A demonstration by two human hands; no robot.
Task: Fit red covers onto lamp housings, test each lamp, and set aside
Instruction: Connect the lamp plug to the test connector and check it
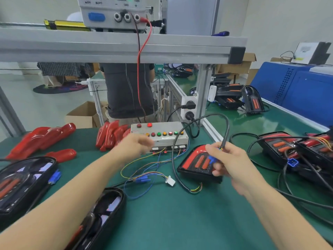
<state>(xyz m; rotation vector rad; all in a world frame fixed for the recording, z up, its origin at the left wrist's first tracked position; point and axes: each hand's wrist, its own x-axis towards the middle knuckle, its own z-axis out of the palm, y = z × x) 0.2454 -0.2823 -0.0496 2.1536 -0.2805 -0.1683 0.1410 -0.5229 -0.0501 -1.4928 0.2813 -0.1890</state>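
We note a black lamp housing fitted with a glossy red cover (197, 164) lying flat on the green bench mat (171, 219), just right of centre, directly under our right hand (228, 162). That hand pinches a blue plastic connector (212, 159) at the end of a black cable (226, 129); the fingers curl round the plug and cable just above the lamp's near right edge. The cable arcs up and back down to the mat in front of the lamp.

Our left hand (137, 145) is motion-blurred in front of the grey test box with a row of coloured buttons (159, 133). We cannot tell whether it is released or clenched, or whether it touches the box. No lettering on the box is legible.

Thin coloured wires (144, 168) run from the box across the mat to a small white plug (170, 180) and a loose blue plug (142, 180), between our forearms.

Loose red covers (43, 138) lie at far left; more stand in a stack (111, 135) just left of the box. Uncovered black housings (21, 183) sit near left and bottom centre. Covered lamps with cables (292, 147) cluster at right.

On the shelf above, a grey power supply (115, 13) reads "GND" with "–" and "+" marks; other lettering is too blurred. A red lead (139, 69) hangs from it.
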